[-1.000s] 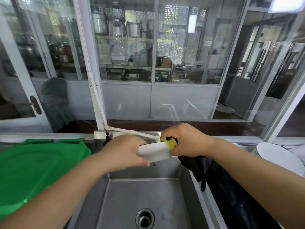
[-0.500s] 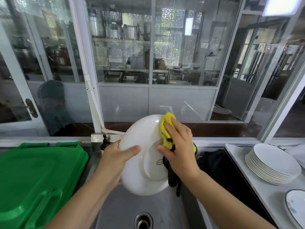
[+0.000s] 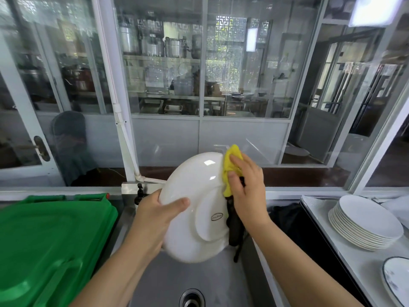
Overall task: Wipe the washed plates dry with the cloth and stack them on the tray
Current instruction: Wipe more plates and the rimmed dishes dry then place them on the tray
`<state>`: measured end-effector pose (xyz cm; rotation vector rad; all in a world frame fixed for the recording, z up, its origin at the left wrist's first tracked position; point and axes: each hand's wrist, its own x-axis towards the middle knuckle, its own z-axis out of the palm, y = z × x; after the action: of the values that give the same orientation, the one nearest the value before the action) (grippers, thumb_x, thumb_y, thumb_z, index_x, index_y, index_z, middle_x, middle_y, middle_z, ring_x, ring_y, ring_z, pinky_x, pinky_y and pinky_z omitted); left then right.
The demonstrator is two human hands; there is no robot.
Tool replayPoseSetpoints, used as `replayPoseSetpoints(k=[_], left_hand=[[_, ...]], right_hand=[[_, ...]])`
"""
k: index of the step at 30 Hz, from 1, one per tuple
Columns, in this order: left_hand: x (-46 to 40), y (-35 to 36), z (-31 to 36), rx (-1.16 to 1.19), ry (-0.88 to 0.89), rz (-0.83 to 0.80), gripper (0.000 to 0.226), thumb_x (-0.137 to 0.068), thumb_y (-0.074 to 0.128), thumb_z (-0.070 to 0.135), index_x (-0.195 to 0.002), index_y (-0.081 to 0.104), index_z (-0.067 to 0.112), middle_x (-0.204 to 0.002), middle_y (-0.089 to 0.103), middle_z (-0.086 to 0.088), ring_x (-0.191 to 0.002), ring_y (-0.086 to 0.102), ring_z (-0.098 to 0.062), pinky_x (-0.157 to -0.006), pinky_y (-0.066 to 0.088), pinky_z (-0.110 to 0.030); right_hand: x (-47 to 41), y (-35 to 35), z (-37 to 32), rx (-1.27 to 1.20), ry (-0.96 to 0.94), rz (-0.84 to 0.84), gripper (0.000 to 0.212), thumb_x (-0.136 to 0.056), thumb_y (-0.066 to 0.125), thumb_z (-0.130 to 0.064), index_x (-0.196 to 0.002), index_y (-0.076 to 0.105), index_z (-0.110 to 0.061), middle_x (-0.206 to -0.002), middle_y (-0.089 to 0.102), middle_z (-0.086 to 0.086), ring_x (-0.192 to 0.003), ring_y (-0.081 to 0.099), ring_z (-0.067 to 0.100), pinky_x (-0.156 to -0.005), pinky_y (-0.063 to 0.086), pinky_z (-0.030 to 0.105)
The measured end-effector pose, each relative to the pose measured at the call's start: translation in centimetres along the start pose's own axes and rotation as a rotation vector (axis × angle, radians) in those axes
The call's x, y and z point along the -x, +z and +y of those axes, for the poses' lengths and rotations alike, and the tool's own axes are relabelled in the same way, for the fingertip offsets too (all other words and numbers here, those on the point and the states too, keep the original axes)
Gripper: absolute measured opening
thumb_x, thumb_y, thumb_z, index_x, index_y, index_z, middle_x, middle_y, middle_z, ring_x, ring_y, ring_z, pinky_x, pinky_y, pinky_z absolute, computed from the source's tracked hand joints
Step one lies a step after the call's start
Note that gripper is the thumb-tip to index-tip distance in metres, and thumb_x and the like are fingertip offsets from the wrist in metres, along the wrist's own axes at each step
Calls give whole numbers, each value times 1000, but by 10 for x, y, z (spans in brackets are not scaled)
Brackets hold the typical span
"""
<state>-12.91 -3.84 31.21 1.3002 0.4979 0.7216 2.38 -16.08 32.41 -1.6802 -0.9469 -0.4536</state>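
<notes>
Over the sink (image 3: 155, 282), roughly frame centre, held up: white plate (image 3: 194, 209), underside with foot ring and maker's stamp toward the camera, eating face pointing away toward 12 o'clock and the glass partition (image 3: 243, 74). Tipped from edge-on a second ago to nearly broadside half a second ago, now broadside and higher in view; wiping passed from the rim to the back, by judgement the closing part of drying this one. Seen as an oval, long axis running from 1 o'clock down to 7 o'clock.

At 3 o'clock on the steel tabletop (image 3: 358, 267): stack of plates (image 3: 367, 222), probably the dried ones; tray beneath not clearly made out. At 4 o'clock, near the frame edge: one blue-rimmed plate (image 3: 396, 282). At 8 o'clock: green bin lid (image 3: 51, 247).

Left hand (image 3: 152, 216) at the plate's 9 o'clock edge, grip closed on it, thumb across the back, fingers hidden behind. Right hand (image 3: 245, 187) at the 2 o'clock edge, moved there from the middle of the back, fingers pressing the yellow cloth (image 3: 230, 167) against the rim; dark part of the cloth hanging below the palm. Probably left: finish the rim, then carry to the stack
</notes>
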Motion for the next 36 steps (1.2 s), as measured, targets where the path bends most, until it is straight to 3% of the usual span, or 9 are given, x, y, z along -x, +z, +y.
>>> replayPoseSetpoints(k=[3,9,12,14,18,20,25,30,36], left_hand=[[1,-2,2,-94,32,-12,40,-49,82,32,-87,73,23,-88,75,-3,-81,72,-27,-70,58,-44],[0,14,14,-278,116,-44,23,-60,80,30,-81,71,36,-75,74,5,-68,71,-12,-60,55,-32],[2,16,19,-271,150,-48,20,-64,79,28,-81,72,34,-76,74,4,-69,71,-11,-60,53,-28],[2,14,26,-240,161,-22,25,-58,76,31,-82,72,31,-78,75,2,-71,71,-18,-62,57,-35],[1,5,34,-163,177,40,39,-52,79,35,-88,71,22,-84,75,3,-80,71,-23,-69,58,-43],[2,2,38,-100,207,40,37,-51,81,36,-86,73,25,-86,75,4,-80,71,-19,-64,56,-34],[-3,-1,46,100,284,-22,35,-50,83,28,-84,76,33,-90,76,1,-82,72,-15,-62,56,-26],[-7,-12,53,64,150,-205,42,-45,87,16,-84,77,26,-92,75,-6,-83,72,-20,-60,56,-27],[-26,-22,79,-164,-27,-335,61,-53,89,14,-108,65,11,-100,73,-12,-90,71,-30,-74,58,-43]], right_hand=[[-3,1,1,-79,152,-41,38,-95,51,-19,-133,51,-20,-138,40,-3,-126,38,19,-106,30,29],[-13,13,-39,208,-492,-156,39,-90,51,-24,-126,61,-13,-136,49,13,-121,44,35,-101,35,43],[-20,12,-41,259,-579,-139,39,-89,53,-33,-124,63,-19,-134,51,10,-118,47,32,-97,37,44],[-25,6,-33,160,-426,-116,41,-88,55,-36,-127,60,-26,-136,46,3,-119,47,24,-98,38,38],[-27,-3,-14,-234,32,-32,41,-88,59,-29,-121,49,-51,-127,41,-17,-112,44,-12,-93,33,5],[-19,-3,-4,-461,263,8,39,-91,62,-26,-121,52,-49,-123,52,-15,-109,53,-7,-93,42,13],[-3,2,2,-934,773,104,16,-89,63,-30,-104,63,-22,-83,74,-2,-67,70,11,-51,53,23],[-17,-15,4,-805,737,183,10,-84,71,-23,-79,64,-19,-51,58,-7,-34,47,9,-34,37,18],[-19,-23,9,-606,439,-38,28,-61,82,-26,-84,69,-18,-72,69,-2,-63,64,15,-57,52,26]])
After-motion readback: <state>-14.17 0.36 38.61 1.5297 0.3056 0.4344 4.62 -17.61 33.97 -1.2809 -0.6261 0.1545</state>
